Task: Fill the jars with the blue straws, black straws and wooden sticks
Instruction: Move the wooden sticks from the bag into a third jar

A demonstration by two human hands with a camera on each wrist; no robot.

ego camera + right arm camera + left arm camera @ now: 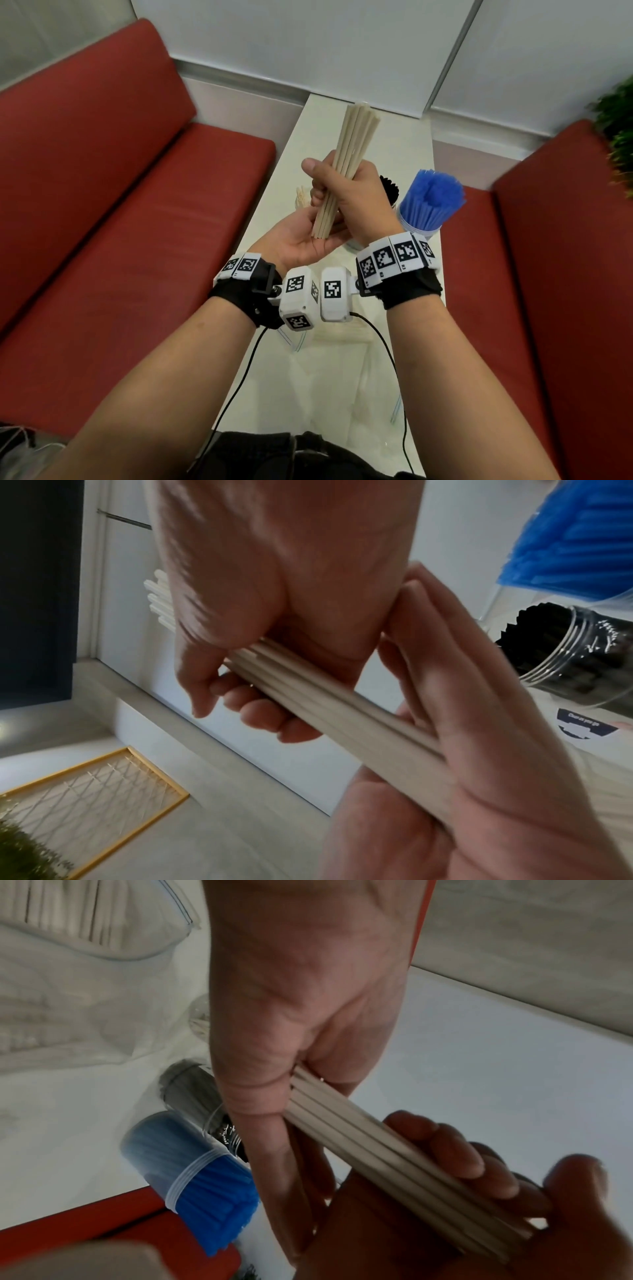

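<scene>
Wooden sticks [346, 161] are held as one bundle above a white table [404, 144] in the head view: the right hand [356, 202] is wrapped around the bundle's lower half, and the sticks fan up and away past the thumb. The bundle's lower ends rest on the upturned palm of the left hand [301, 240], whose fingers are seen only loosely curved beneath them. To the right, blue straws [433, 202] stand in a clear jar, with black straws [388, 186] just behind; a few pale sticks [303, 198] are seen in a jar left of the hands. Red seats [137, 212] flank the table. From the left wrist, the sticks [394, 1153] are seen emerging below the right hand [308, 1001] and lying across the left fingers [459, 1153], which curl partly round the bundle; a clear bag [85, 934] of more pale sticks, hidden in the head view, lies at upper left. From the right wrist, the right hand's [274, 601] fingers [257, 712] are shown closed under the sticks [342, 712], the left hand [479, 737] cups the near ends, and the jar of black straws [565, 658] shows its threaded clear rim.
</scene>
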